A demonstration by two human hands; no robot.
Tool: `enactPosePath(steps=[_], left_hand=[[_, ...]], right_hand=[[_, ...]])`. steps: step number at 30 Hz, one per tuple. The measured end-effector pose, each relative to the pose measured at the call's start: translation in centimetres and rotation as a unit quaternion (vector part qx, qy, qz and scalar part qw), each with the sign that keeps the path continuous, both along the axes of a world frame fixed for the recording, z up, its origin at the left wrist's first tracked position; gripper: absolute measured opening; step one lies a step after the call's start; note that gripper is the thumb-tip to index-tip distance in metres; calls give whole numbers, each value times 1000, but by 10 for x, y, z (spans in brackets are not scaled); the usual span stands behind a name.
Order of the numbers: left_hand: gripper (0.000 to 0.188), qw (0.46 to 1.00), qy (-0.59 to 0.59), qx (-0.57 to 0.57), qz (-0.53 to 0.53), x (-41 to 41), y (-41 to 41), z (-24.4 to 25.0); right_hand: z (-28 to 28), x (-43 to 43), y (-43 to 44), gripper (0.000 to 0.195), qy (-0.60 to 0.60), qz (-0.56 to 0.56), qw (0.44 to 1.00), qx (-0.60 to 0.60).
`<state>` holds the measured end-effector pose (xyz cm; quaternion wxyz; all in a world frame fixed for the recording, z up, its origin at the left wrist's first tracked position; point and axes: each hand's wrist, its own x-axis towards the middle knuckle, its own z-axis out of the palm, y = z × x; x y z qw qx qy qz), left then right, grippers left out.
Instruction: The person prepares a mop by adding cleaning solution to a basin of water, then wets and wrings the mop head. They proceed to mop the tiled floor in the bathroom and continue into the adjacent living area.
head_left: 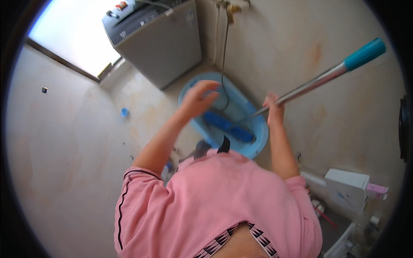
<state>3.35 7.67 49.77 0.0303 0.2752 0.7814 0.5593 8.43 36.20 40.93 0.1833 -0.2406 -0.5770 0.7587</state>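
Note:
My right hand (274, 104) grips the metal pole of a flat mop (309, 84), which slants up to the right and ends in a teal handle grip (364, 54). Below, the mop's long blue head (229, 126) lies in a light blue plastic tub (256, 148) that seems to hold water. Over the tub's far left side, my left hand (198, 98) hovers with nothing in it, fingers apart and slightly blurred. A thin grey hose (223, 54) hangs from a brass tap (231, 13) on the wall and runs down into the tub.
A grey washing machine (161, 48) stands beyond the tub at the upper left, near a bright window (71, 35). The marbled wall (322, 129) rises close on the right. A white box (347, 188) is at the lower right. A small blue cup-like object (124, 112) sits at the left.

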Motion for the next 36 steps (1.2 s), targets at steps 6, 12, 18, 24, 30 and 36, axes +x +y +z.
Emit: enactPosePath(steps=[6, 12, 18, 24, 30, 36], left_hand=[[30, 916, -245, -237, 209, 110, -215, -215], [35, 789, -487, -326, 182, 286, -282, -246], [34, 723, -598, -221, 267, 359, -290, -261], [31, 805, -522, -215, 180, 218, -342, -278], [29, 806, -502, -48, 309, 56, -356, -257], [30, 795, -552, -115, 225, 43, -358, -267]], right_hand=[[-50, -50, 48, 28, -45, 63, 997, 17], [-60, -112, 113, 26, -57, -16, 993, 106], [-54, -108, 48, 16, -7, -102, 990, 96], [90, -91, 30, 14, 90, -142, 972, 164], [183, -53, 18, 13, 120, -145, 969, 163], [210, -29, 11, 13, 132, -179, 961, 163]])
